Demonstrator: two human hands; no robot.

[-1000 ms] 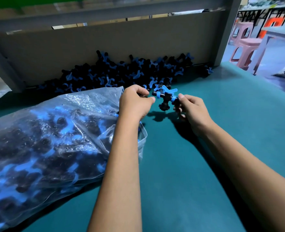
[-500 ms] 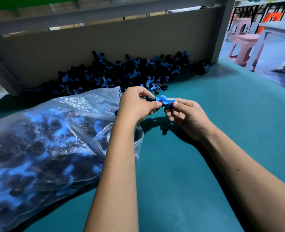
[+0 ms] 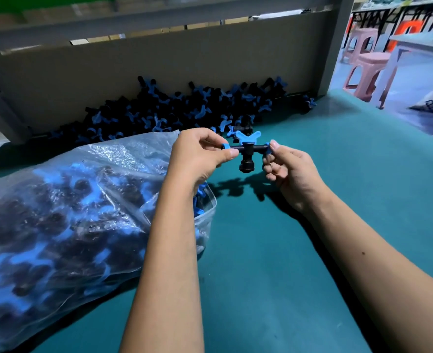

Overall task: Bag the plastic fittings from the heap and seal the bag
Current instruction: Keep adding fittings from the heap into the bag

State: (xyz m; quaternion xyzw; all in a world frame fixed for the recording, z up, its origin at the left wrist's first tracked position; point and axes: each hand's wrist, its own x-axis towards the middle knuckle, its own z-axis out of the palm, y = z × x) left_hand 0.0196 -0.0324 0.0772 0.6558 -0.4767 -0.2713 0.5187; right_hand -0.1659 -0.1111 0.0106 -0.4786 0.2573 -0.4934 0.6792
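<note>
A: Fitting (image 3: 246, 152) up in the air, black with a blue butterfly handle on top, held level above the green table (image 3: 337, 200)!

B: Who has it?

A: Both. The left hand (image 3: 200, 156) pinches its left end between thumb and curled fingers; the right hand (image 3: 286, 166) pinches the right end the same way.

B: And the bag (image 3: 70, 212)?

A: Lying on its side at the left, clear plastic, packed with fittings, mouth open just under the left wrist.

B: The heap (image 3: 179, 108)?

A: Piled behind the hands, against the cardboard wall (image 3: 108, 72). Pink stools (image 3: 363, 67) off to the far right.
</note>
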